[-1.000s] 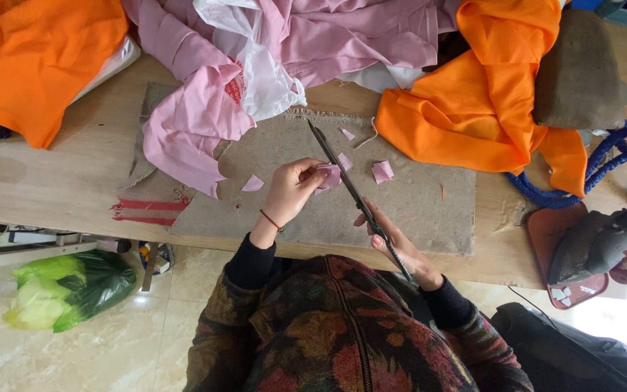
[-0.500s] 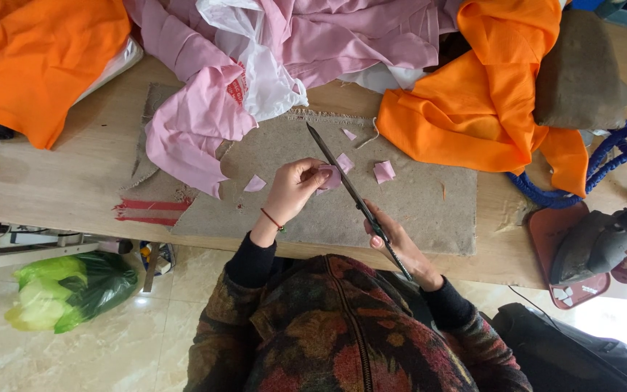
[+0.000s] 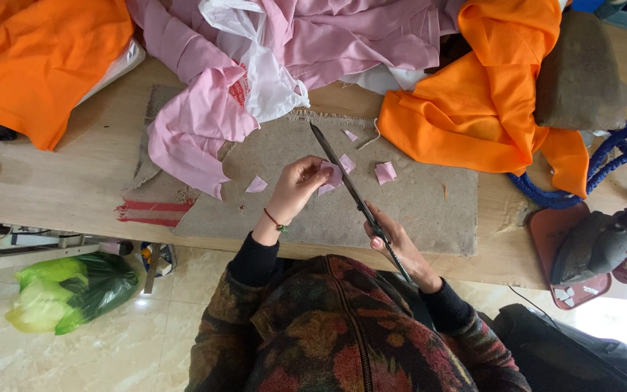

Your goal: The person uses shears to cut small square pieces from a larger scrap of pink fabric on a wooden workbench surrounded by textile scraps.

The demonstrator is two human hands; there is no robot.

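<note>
**Inspector:** Change since the earlier views?

**Assistant:** Almost none. Both hands and the blades sit where they did against the burlap mat (image 3: 429, 210). The work reads as held mid-cut, not advanced.

**Inspector:** Go on, largest first, placed from the mat.

**Assistant:** The wooden table (image 3: 59, 181) carries the mat. Beyond its far edge lies the pink cloth heap (image 3: 342, 43), one fold trailing onto the mat's far left corner. Orange cloth (image 3: 473, 109) overlaps the far right corner; more orange cloth (image 3: 30, 58) lies well off to the left.

**Inspector:** Containers?

**Assistant:** A white plastic bag (image 3: 263, 72) rests on the pink heap, contents not visible. Below the mat's near left, on the floor, a green bag (image 3: 67, 294) is full; of what, I cannot tell.

**Inspector:** Hands?

**Assistant:** Over the mat's middle, the left hand (image 3: 295, 190) pinches a small pink scrap (image 3: 330, 176). The right hand (image 3: 393, 243), at the near edge, is closed round the handles of long scissors (image 3: 350, 190), whose blades cross the scrap. Loose pink offcuts (image 3: 384, 172) lie just beside.
</note>
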